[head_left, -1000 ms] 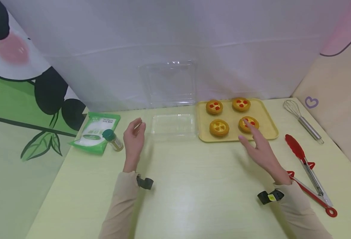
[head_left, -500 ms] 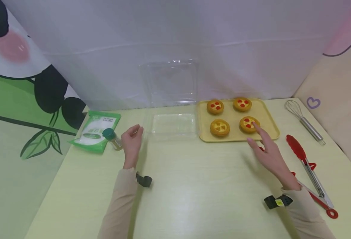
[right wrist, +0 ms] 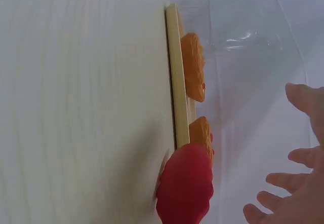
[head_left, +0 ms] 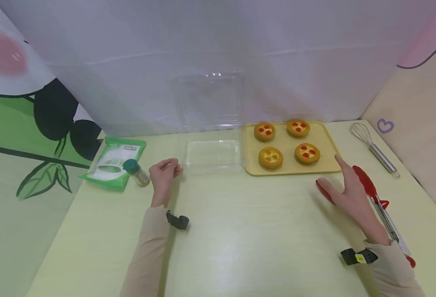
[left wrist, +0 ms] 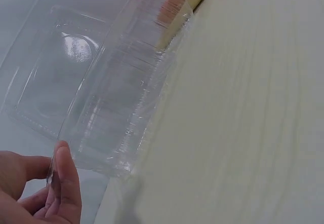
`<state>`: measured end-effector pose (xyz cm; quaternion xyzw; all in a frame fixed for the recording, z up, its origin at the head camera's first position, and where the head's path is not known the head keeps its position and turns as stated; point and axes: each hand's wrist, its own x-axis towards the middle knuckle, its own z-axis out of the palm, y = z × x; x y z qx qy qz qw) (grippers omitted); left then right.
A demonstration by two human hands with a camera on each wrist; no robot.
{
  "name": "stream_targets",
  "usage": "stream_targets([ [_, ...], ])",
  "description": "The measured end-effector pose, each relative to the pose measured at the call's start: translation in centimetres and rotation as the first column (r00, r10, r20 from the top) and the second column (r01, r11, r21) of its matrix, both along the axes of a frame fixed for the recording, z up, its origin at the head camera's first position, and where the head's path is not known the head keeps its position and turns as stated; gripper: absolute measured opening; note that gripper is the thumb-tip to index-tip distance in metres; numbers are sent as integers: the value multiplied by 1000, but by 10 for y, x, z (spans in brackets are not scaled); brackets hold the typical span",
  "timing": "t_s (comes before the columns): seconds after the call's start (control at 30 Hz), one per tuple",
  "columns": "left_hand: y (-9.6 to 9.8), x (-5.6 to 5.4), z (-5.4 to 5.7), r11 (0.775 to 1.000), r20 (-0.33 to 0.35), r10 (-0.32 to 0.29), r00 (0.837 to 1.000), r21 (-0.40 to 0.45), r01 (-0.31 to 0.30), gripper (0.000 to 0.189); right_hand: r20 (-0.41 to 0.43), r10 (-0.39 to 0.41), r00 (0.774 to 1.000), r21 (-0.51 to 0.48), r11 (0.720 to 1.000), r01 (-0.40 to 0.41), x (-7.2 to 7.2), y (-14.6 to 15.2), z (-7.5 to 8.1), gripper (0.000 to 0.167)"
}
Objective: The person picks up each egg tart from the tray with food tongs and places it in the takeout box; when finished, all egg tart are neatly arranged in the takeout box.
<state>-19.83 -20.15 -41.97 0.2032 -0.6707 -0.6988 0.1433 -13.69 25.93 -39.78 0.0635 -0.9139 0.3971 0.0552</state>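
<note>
My left hand (head_left: pixel 162 177) is at the near left corner of a clear plastic clamshell box (head_left: pixel 213 167). In the left wrist view the thumb and fingers pinch the box's thin rim. The box's lid (head_left: pixel 211 101) stands raised against the back cloth. Over the red-tipped tongs (head_left: pixel 365 181), my right hand (head_left: pixel 353 202) hangs with its fingers spread and nothing in them. One red tongs tip (right wrist: pixel 185 186) shows large in the right wrist view; the hand partly covers the tongs in the head view.
A yellow tray (head_left: pixel 327 144) beside the box bears several tarts, including one tart (head_left: pixel 307 154) with red toppings. A whisk (head_left: pixel 379 154) lies at the right. A green-and-white bag (head_left: pixel 115 163) and a green-capped shaker (head_left: pixel 138 173) are left of my left hand.
My right hand has moved right and nearer to me, away from the front right tart to above the tongs. My left hand has lowered slightly and its fingers have closed together at the box's corner.
</note>
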Motion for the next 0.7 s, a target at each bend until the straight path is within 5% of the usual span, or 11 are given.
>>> stream_targets([
  [0.17, 0, -1, 2, 1000, 1, -1, 1000, 28, 1, 27, 42, -102, 994, 115, 989, 96, 7, 14, -7, 101],
  [0.4, -2, -1, 1, 998, 31, -4, 1000, 55, 2, 29, 95, -251, 963, 297, 931, 214, 26, 39, -15, 122],
  [0.57, -4, -2, -2, 997, 34, -12, 999, 76, 9, 31, 217, -273, 937, 371, 911, 179, 35, 57, -22, 133],
  [0.7, -3, -3, -2, 997, 25, -15, 1000, 77, 13, 30, 366, -287, 885, 399, 908, 130, 40, 68, -24, 141],
])
